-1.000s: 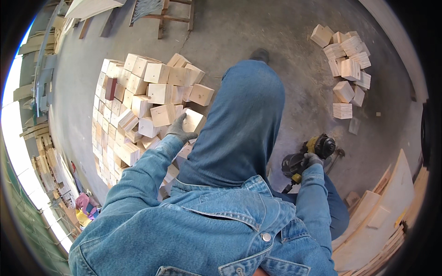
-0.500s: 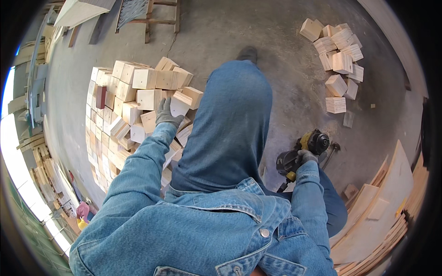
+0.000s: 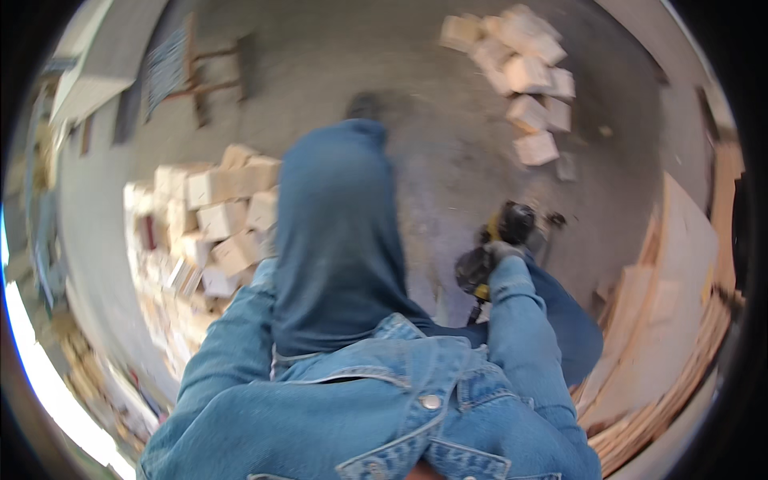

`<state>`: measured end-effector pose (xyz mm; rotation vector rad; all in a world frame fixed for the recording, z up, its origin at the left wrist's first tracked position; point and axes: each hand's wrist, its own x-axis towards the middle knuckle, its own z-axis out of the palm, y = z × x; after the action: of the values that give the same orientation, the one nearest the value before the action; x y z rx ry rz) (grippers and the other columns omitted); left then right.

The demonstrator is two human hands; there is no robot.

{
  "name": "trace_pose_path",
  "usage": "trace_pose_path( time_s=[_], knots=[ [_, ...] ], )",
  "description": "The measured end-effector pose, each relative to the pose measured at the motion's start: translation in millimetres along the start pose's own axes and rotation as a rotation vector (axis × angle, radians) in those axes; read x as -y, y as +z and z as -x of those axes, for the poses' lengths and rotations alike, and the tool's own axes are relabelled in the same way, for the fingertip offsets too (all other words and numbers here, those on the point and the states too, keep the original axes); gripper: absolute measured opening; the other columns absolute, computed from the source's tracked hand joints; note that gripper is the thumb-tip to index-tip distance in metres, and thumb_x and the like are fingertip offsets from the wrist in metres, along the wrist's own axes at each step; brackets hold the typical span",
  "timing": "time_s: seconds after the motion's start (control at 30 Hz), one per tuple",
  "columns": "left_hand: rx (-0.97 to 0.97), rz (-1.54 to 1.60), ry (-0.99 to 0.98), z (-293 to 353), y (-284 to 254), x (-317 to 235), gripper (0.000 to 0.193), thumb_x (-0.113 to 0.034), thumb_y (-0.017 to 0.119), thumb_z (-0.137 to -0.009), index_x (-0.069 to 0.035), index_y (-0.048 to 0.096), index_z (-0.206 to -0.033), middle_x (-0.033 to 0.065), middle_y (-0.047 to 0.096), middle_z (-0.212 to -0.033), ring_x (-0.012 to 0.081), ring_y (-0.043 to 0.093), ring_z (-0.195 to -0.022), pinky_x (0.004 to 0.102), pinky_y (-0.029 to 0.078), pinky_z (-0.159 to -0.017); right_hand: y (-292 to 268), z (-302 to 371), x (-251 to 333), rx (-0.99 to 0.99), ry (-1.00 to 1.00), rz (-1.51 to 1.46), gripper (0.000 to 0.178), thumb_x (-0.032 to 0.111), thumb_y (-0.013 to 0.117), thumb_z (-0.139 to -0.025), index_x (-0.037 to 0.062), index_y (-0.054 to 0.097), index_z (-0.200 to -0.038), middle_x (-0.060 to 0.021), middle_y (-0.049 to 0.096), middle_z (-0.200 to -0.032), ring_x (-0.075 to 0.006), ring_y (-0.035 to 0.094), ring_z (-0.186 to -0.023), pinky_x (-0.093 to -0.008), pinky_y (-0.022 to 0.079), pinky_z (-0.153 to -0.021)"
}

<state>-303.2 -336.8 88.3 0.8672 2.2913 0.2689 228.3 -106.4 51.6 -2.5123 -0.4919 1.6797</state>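
My gloved right hand [image 3: 502, 253] is closed on a black and yellow nail gun [image 3: 517, 222], held low beside my right leg. A fitting at the gun's lower end points down toward my thigh. My left hand [image 3: 270, 242] is mostly hidden behind my raised left knee, only a sliver of grey glove showing. Its fingers cannot be made out, nor whether anything is in them. Right by it lies a large pile of pale wooden blocks [image 3: 222, 220], several of them tilted on top. The picture is smeared by motion.
Ahead to the right, a smaller heap of wooden blocks [image 3: 530, 74] lies on the concrete floor [image 3: 436, 152]. Boards and sheets [image 3: 668, 272] lean close on my right. At the far left stand a wooden frame [image 3: 200, 80] and a large pale panel [image 3: 104, 60].
My view has swung, so the block heaps sit farther left. My left hand has drawn back from the blocks and slipped behind my knee. The nail gun stays in my right hand.
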Motion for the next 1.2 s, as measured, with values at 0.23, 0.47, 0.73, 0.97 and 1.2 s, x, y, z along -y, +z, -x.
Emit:
trace_pose_path(
  time_s=[0.23,0.47,0.73,0.97,1.2],
  knots=[
    [-0.066,0.273,0.077,-65.2,-21.2,-21.7,0.053,-0.012,0.077,-0.084,-0.007,0.059,-0.134,0.0115,0.057,-0.136,0.0241,0.055,-0.122,0.0348,0.047,-0.105,-3.6,-21.6,-2.5,0.048,-0.026,0.158,0.008,0.0,0.073,-0.074,-0.0013,0.068,-0.081,-0.0149,0.063,-0.061,-0.0281,0.06,-0.047,-0.0414,0.048,-0.045],
    [-0.13,0.484,0.486,-184.5,-79.0,-167.8,0.041,-0.002,0.074,-0.088,-0.004,0.064,-0.128,0.0095,0.069,-0.122,0.0186,0.066,-0.107,0.033,0.054,-0.095,-23.8,-39.2,-17.8,0.088,-0.11,0.273,0.006,0.007,0.071,-0.078,0.0015,0.068,-0.077,-0.0134,0.066,-0.064,-0.0265,0.064,-0.05,-0.0401,0.051,-0.048],
    [-0.045,0.06,0.855,-229.3,-116.9,-409.4,0.058,-0.006,0.083,-0.078,-0.006,0.063,-0.133,0.0081,0.068,-0.125,0.0175,0.066,-0.108,0.0316,0.054,-0.097,-15.6,-63.2,-32.6,0.07,-0.206,0.495,0.013,0.019,0.068,-0.085,0.0085,0.071,-0.079,-0.0077,0.068,-0.065,-0.0224,0.065,-0.052,-0.0373,0.051,-0.051],
    [0.122,-0.459,0.985,-151.7,-12.0,-573.7,0.074,-0.02,0.088,-0.071,-0.01,0.06,-0.138,0.0117,0.064,-0.134,0.0254,0.065,-0.115,0.0386,0.053,-0.101,-18.8,-42.8,-21.7,0.03,-0.173,0.586,0.023,0.025,0.065,-0.086,0.0147,0.074,-0.105,-0.0069,0.077,-0.087,-0.0213,0.074,-0.077,-0.0365,0.057,-0.068],
    [0.252,-0.576,0.863,-94.4,142.1,-614.0,0.096,-0.039,0.089,-0.071,-0.013,0.044,-0.151,0.0199,0.053,-0.146,0.0323,0.054,-0.134,0.0414,0.045,-0.113,-11.9,-56.2,-19.4,0.278,-0.131,0.553,0.047,0.018,0.031,-0.102,0.0142,0.055,-0.143,-0.0029,0.057,-0.148,-0.0142,0.055,-0.133,-0.0301,0.042,-0.111]
  ],
)
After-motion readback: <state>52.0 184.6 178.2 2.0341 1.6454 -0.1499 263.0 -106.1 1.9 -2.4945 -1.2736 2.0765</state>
